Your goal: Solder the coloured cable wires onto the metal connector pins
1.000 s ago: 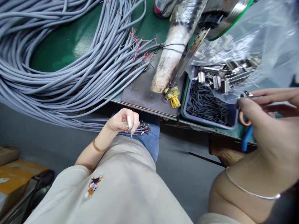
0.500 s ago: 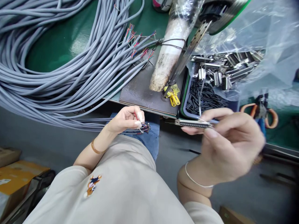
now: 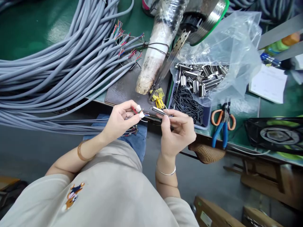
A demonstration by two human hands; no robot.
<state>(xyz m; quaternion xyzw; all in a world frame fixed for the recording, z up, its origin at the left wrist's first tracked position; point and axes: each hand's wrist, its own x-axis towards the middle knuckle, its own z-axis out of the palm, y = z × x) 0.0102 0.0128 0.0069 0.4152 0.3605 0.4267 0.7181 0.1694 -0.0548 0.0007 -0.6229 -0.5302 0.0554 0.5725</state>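
My left hand (image 3: 125,118) pinches a cable end, its thin coloured wires (image 3: 145,114) fanning out past the white-covered fingertips. Between the thumb and fingers of my right hand (image 3: 177,129) is a metal D-sub connector (image 3: 158,111), long and narrow, pointing at those wires with a small gap between. Below my left hand, several finished-looking cable ends with dark connectors (image 3: 132,130) lie over my lap. Just beyond both hands, a soldering iron (image 3: 165,69) slants down beside a white wrapped roll (image 3: 151,63), its tip near a yellow clip (image 3: 158,98).
Grey cables (image 3: 71,72) with stripped ends cover the bench's left side. A blue tray (image 3: 207,117) holds black sleeves (image 3: 187,105), with loose connectors (image 3: 203,77) on a plastic bag above. Further right are blue-and-orange pliers (image 3: 222,123), a notepad (image 3: 268,83) and a black fan (image 3: 279,135). Solder spool (image 3: 209,22) stands behind.
My right hand has brought the connector leftward from beside the tray, close to my left hand. Coloured wires now stick out of my left hand's pinch. The camera view has turned to the right.
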